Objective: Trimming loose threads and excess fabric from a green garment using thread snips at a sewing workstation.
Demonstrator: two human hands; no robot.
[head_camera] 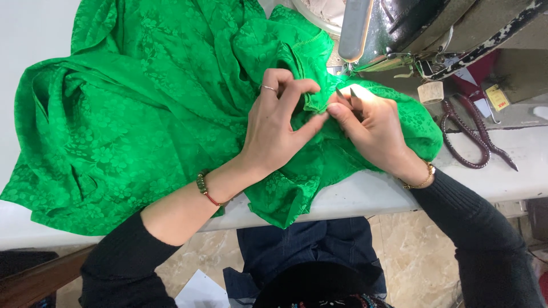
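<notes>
Green fabric point(142, 114) lay heaped over the bench point(354, 197), far-right part by the sewing machine point(434, 28). L hand point(274, 134) pinched a fold shut; R hand point(374, 128) closed on small snips point(349, 97). Risk: blades so near the fingertips point(337, 109) could nick cloth or skin; the front-edge overhang could drag the fabric off.

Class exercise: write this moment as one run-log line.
left hand: pinching green floral fabric | right hand: holding small metal tool at fabric fold | nearby: sewing machine, scissors

View: single head camera; above the white worktable point(365, 197)
Direction: looks steeply down; slightly forward
Nearness: close; hands fill the centre
Shared part: no second view
</notes>
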